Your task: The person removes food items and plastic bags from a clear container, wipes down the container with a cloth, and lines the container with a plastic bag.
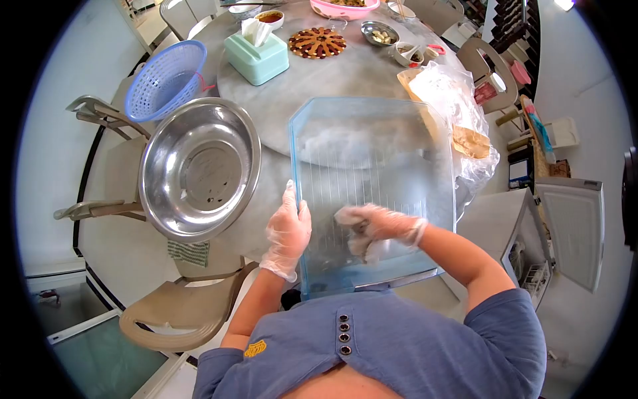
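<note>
A clear, blue-tinted plastic drawer point(309, 126), like one from a fridge, lies on the table's near side with ribs along its bottom. My left hand point(287, 233), in a thin transparent glove, grips the drawer's left wall. Inside the drawer, low over its ribbed bottom, is my right hand point(382, 225), also gloved. Its fingers are curled on a crumpled whitish wad point(360, 245), a tissue or cloth; the glove partly hides it.
Left of the drawer stands a large steel basin point(199, 120), with a blue plastic basket point(143, 90) behind it. Farther back are a mint tissue box point(256, 60), a brown trivet point(318, 42) and small bowls point(380, 32). Plastic wrapping point(475, 169) lies at right; a chair point(179, 319) stands lower left.
</note>
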Demonstrator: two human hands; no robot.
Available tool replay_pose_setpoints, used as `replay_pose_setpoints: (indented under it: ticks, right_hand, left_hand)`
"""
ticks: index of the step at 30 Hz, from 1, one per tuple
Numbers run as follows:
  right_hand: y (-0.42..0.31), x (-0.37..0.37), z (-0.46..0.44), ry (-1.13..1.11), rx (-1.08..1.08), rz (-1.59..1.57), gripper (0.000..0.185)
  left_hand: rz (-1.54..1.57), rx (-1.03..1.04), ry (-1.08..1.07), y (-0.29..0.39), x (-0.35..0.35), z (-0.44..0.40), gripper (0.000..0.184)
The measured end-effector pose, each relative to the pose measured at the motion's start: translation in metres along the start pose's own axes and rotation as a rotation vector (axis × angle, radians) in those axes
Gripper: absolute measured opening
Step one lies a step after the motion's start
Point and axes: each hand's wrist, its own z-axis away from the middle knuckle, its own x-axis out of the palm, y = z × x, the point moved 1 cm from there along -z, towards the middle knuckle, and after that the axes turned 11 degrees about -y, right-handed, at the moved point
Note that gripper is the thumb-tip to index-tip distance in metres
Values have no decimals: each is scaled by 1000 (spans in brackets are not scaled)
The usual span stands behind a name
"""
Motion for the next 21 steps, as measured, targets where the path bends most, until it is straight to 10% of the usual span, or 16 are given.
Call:
replay_pose_setpoints:
  ticks: [2,8,12,13,15,21]
  right_hand:
    - [25,-11,24,391,-309,-97,66]
    - [35,-23,133,997,664,-273,56]
    - [67,0,137,1387,654,208,56]
    - [66,-1,137,1390,651,201,56]
    - [62,-3,138,1170,162,-1111,48]
    - [61,-12,136,1236,351,-777,30]
  left_hand:
    - [79,-5,5,-2,-2,-1,32]
    - [136,116,65,0,-12,-26,18]
    - [255,71,2,1,-6,-47,24]
    - [363,-33,-82,0,-4,-50,24]
    - [334,-2,-61,-2,0,-54,22]
    - [324,16,-46,-9,-6,-49,12]
